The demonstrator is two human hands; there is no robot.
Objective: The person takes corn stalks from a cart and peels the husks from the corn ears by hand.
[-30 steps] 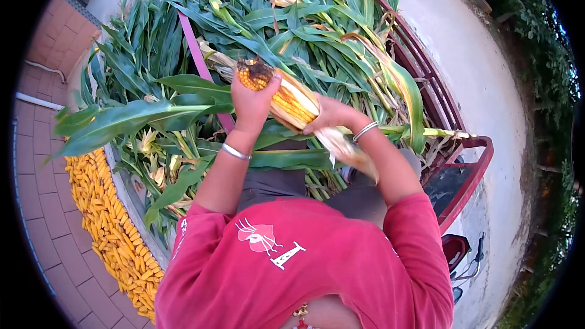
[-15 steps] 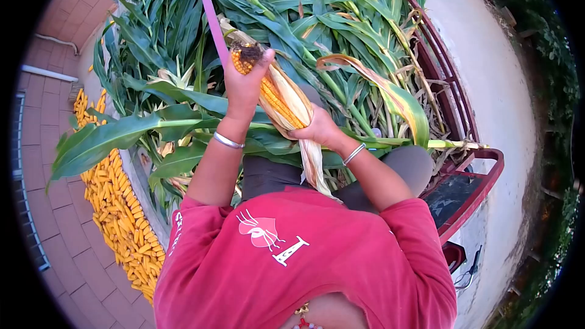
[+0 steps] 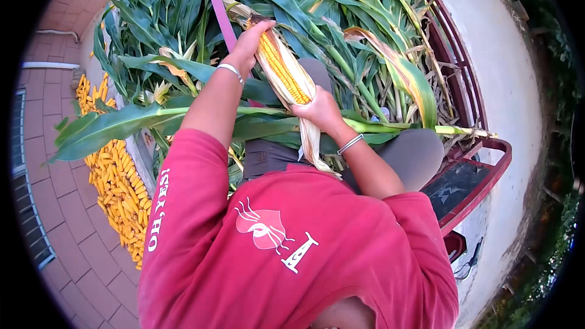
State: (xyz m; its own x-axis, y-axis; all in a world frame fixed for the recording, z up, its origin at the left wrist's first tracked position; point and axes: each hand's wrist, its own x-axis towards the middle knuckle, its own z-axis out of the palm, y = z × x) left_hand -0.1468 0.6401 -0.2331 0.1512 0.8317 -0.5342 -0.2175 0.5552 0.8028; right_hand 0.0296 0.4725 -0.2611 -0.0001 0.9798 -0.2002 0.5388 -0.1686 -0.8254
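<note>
An ear of corn (image 3: pixel 281 70) is held tilted in front of me, its yellow kernels bare along one side and pale husk around the rest. My left hand (image 3: pixel 250 42) grips its far tip, where dark silk shows. My right hand (image 3: pixel 318 111) is wrapped around the near end, and a strip of pale husk (image 3: pixel 314 146) hangs below it toward my lap. Under the ear, a long green corn stalk (image 3: pixel 390 127) with broad leaves lies across my knees.
A heap of green corn stalks (image 3: pixel 164 18) fills the cart before me, with a red metal rail (image 3: pixel 460 67) on the right. A pink strap (image 3: pixel 218 3) runs over the stalks. Husked cobs (image 3: pixel 122 189) are piled on paving (image 3: pixel 67 207) at left.
My left hand has shifted with the ear's tip, and more of the kernel face now shows between my hands. My right hand keeps its hold. The view has tilted slightly.
</note>
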